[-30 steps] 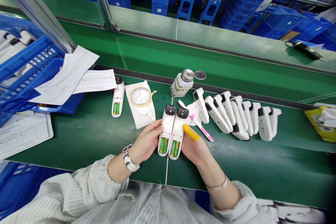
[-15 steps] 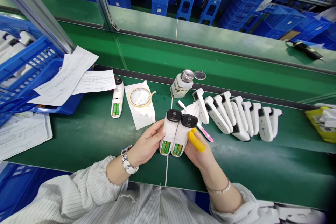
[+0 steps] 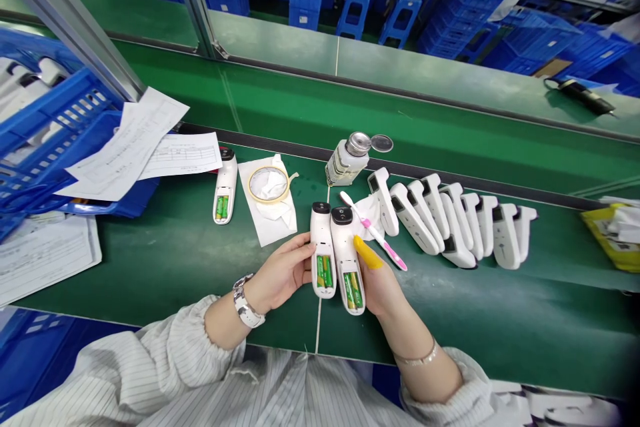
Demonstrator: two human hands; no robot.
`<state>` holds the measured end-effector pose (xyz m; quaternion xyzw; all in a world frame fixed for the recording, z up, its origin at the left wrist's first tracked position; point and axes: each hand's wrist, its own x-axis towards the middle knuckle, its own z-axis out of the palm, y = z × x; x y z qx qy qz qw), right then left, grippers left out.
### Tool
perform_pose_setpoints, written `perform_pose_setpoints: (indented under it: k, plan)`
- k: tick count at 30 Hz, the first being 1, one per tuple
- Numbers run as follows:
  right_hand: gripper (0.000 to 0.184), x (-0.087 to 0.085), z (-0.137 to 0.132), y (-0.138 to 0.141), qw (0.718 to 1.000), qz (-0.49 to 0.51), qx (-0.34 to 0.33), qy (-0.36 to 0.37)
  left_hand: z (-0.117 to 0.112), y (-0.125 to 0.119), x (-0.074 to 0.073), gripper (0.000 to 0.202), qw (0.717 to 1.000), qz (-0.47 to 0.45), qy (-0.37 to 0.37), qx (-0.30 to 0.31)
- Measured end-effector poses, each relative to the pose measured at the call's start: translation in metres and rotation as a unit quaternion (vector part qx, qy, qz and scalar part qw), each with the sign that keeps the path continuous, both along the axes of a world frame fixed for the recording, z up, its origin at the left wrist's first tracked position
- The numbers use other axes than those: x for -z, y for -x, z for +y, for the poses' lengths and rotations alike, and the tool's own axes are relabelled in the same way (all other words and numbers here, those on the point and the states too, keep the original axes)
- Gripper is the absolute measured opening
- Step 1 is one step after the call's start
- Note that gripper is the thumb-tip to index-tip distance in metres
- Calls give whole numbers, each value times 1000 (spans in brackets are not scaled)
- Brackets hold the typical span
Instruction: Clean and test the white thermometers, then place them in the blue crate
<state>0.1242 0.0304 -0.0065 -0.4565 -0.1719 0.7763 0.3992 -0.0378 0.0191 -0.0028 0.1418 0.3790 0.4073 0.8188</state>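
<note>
A green bench [image 3: 500,320] carries a bottle [image 3: 345,165] and white devices [image 3: 416,220].

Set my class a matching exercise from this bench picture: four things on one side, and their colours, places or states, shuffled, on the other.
Column one
1. White device in the right hand
2. Toothbrush
3. Tape roll
4. Bottle

Column two
A. Lying on white paper
B. Metal lid flipped open
C. Green batteries showing in an open compartment
D. Pink and white

Right pairs: 1-C, 2-D, 3-A, 4-B.
</note>
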Motion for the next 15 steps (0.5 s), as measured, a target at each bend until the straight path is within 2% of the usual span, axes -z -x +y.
perform_pose_setpoints:
  k: [5, 8, 15]
  plan:
    - [25, 1, -2, -2, 998, -43, 10, 34, 0, 3, -2, 33, 1000, -3, -5, 8]
    - [29, -1, -1, -4, 999, -24, 10, 30, 1, 4, -3, 33, 1000, -22, -7, -3]
    - [69, -6, -1, -8, 997, -60, -22, -47, 1, 4, -2, 17, 999, -47, 10, -22]
